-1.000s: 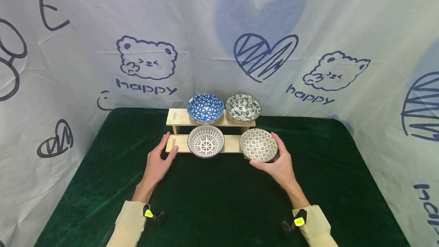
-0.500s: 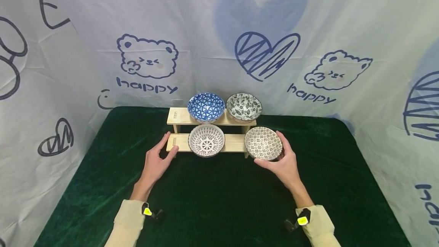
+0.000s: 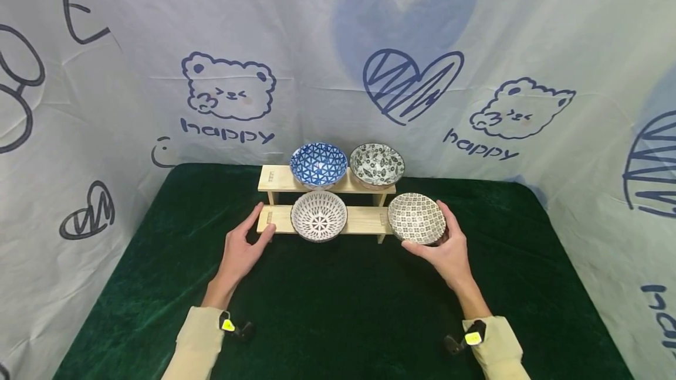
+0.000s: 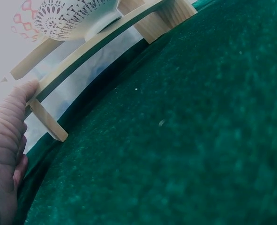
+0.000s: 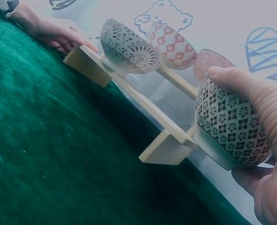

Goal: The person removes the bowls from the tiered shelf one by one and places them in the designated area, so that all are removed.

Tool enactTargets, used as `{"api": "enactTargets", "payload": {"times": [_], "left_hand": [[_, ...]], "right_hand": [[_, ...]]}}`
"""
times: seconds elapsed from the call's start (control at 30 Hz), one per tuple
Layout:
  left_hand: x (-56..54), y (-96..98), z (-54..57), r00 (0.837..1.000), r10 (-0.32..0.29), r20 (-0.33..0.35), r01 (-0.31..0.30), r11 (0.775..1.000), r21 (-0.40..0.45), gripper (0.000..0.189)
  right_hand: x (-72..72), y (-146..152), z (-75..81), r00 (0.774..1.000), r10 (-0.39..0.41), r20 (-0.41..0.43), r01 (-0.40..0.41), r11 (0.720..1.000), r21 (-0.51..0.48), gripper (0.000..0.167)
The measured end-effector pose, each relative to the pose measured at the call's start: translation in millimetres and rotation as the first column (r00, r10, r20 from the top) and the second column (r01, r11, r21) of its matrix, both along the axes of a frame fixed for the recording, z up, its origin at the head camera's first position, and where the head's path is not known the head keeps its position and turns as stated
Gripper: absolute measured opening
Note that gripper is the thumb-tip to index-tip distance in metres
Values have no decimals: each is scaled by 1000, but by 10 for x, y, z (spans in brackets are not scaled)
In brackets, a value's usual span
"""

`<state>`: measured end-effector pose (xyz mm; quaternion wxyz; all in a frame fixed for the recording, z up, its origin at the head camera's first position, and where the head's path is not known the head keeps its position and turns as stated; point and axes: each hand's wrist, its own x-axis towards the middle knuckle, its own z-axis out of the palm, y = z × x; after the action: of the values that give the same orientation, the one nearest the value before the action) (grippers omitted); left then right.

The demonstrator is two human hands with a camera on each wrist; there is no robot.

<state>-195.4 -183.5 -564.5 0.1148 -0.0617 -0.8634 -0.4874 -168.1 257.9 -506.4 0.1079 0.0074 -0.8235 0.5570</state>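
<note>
My right hand holds a small bowl with a brown-and-white flower grid, thumb at the near rim and fingers round its far side. That bowl is at the right end of the lower tier of a two-tier wooden stand, and in the right wrist view its foot overhangs the end. My left hand grips the tier's left end, thumb on the front edge. A white bowl with dark dashes sits on this tier, left of its middle.
On the upper tier stand a blue triangle-patterned bowl and a black-and-white floral bowl. Dark green cloth covers the table. A white printed curtain hangs close behind the stand and along both sides.
My right hand has carried the grid-patterned bowl to the right, uncovering the right end of the lower tier. My left hand has stayed at the stand's left end.
</note>
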Motion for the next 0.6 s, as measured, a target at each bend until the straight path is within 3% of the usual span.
{"api": "enactTargets", "payload": {"times": [0.33, 0.6], "left_hand": [[-7, -10, 9, 1000, -2, -13, 2, 1000, 1, 68], [-3, -14, -10, 1000, -3, -30, 3, 1000, 20, 64]], "right_hand": [[-89, 96, 18, 999, -41, 6, 41, 999, -16, 110], [-231, 169, -106, 995, -96, 41, 98, 994, -49, 107]]}}
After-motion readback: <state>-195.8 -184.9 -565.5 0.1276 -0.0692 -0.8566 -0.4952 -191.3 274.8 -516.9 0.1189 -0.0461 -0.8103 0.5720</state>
